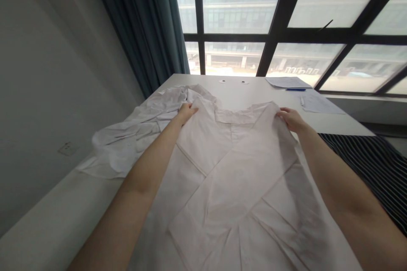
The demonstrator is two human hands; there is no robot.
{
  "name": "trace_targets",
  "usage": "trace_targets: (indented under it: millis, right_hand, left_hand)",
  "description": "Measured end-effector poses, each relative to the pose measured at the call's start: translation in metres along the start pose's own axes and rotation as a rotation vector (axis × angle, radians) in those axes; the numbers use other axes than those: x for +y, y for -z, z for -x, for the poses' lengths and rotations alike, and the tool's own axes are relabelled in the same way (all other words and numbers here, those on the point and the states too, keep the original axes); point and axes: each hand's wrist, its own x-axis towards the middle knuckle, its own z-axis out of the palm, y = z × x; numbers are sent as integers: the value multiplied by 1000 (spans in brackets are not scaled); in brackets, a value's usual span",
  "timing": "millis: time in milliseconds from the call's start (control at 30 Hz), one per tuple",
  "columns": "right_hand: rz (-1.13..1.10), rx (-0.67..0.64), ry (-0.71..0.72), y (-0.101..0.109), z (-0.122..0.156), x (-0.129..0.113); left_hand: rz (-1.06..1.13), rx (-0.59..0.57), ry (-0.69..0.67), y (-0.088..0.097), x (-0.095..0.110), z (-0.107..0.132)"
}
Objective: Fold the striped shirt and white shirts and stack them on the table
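A white long-sleeved shirt or coat (235,169) is spread over the table, its neckline at the far end and its sleeves folded across the body. At its far left shoulder my left hand (187,113) pinches the cloth between thumb and fingers. My right hand (291,118) grips the opposite shoulder corner, the fingertips partly behind the fabric. Both arms reach forward along the garment's sides. Just beyond my left hand lies a crumpled heap of white cloth (127,135), partly hidden by my left forearm.
The white table (235,93) runs up to a dark-framed window. At its far right are papers (289,82), a blue pen (295,89) and another sheet (321,102). Black striped cloth (365,165) is on the right. A dark curtain (149,21) and grey wall stand left.
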Motion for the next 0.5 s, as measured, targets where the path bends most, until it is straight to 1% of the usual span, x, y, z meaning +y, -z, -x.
trace_targets:
  millis: [133,200,267,367,433,500]
  right_hand:
    - [-86,152,114,0,-1,-23]
    - [-120,206,166,2,0,-37]
    - [-155,226,219,6,6,-51]
    - [-207,234,310,19,28,-66]
    - [-254,234,373,32,53,-69]
    - [-315,209,435,46,86,-67]
  left_hand:
    - [56,108,-48,0,6,-11]
    - [87,134,-81,5,14,-13]
    - [125,150,-120,13,24,-9]
    - [205,164,-193,30,35,9]
    - [236,161,-248,43,37,32]
    - [209,162,-324,57,36,62]
